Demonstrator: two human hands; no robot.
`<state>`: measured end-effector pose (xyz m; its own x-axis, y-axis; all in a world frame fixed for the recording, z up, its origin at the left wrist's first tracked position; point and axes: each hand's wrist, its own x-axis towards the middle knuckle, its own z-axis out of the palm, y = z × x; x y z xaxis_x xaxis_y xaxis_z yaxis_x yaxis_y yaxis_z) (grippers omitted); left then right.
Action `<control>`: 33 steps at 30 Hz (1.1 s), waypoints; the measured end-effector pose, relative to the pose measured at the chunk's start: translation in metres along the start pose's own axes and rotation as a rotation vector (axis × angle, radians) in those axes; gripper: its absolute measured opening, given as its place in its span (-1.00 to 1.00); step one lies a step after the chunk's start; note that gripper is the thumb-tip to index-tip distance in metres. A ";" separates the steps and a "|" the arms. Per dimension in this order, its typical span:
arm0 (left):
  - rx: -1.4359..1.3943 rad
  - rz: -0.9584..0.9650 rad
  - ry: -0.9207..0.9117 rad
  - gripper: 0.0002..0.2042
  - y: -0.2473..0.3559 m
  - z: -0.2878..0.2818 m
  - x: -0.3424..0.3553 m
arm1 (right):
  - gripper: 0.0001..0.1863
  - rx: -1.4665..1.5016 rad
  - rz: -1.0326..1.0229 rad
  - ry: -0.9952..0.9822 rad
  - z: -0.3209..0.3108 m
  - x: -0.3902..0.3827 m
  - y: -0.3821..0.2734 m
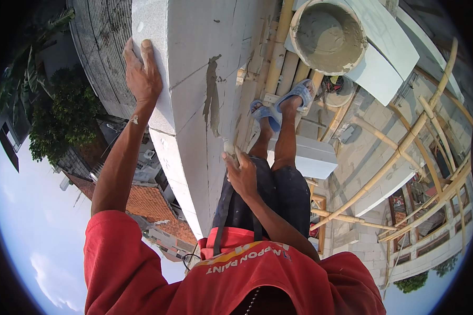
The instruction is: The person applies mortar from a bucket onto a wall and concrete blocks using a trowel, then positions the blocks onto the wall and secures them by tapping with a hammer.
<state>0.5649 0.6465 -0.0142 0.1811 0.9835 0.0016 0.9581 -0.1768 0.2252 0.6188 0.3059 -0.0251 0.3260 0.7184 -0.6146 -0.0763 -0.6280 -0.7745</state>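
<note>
My left hand (pixel 143 73) lies on the top edge of a white block wall (pixel 192 42), fingers stretched out over the upper face. Lower and to the right, my right hand (pixel 241 173) is closed around the pale, mortar-smeared end of what looks like a trowel (pixel 227 146), held close to the wall's side. A long streak of wet grey mortar (pixel 212 94) runs along that side just beyond it. Where the tool's blade ends and the mortar begins is hard to make out. Thin joints mark the separate blocks.
A round bucket of grey mortar (pixel 328 39) stands ahead on the right, by pale boards (pixel 386 79). Below me, my sandalled feet (pixel 294 100) stand on bamboo poles (pixel 278 50). Bamboo scaffolding (pixel 399 149) crosses the right side. Past the wall on the left lie roofs (pixel 147 207) far below.
</note>
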 end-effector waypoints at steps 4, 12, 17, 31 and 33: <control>-0.033 -0.037 -0.032 -0.21 0.006 0.001 0.002 | -0.55 0.638 0.660 -0.187 0.028 0.051 0.002; -0.026 -0.035 0.004 -0.20 0.008 0.006 0.001 | -0.54 0.080 -0.011 0.084 0.021 0.106 -0.044; -0.031 -0.029 0.013 -0.19 0.005 0.004 0.001 | -0.45 0.125 -0.050 -0.002 0.002 0.048 -0.055; -0.029 0.022 0.002 -0.18 -0.001 0.008 0.002 | -0.49 0.068 0.179 -0.170 0.022 0.009 -0.026; -0.020 -0.022 -0.013 -0.18 0.002 0.000 0.001 | -0.41 0.072 0.172 -0.299 -0.013 -0.011 -0.027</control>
<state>0.5667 0.6471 -0.0138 0.1627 0.9865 -0.0161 0.9573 -0.1538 0.2447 0.6291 0.3111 0.0045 0.0128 0.6666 -0.7453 -0.1759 -0.7322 -0.6579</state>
